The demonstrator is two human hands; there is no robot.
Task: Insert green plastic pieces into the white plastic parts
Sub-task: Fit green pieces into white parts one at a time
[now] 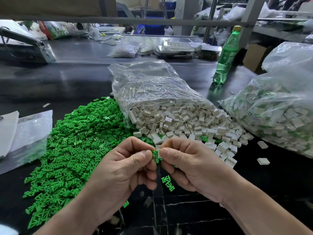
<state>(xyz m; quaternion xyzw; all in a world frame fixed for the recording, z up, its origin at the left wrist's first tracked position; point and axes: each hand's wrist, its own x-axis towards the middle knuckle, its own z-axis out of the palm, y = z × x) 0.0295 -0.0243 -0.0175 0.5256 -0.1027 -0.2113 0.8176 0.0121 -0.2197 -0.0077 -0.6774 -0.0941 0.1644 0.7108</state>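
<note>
Near counter edge: left hand [125,168] pinching green plastic piece [155,156], right hand [189,165] pinching white plastic part [158,150], both touching.

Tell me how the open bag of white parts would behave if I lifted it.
Probably floppy: the thin clear film of the open bag is crumpled and sags over its load. Likely to spill more white parts, since its mouth lies open with them spilled before it. It looks well filled, so probably heavy.
</note>
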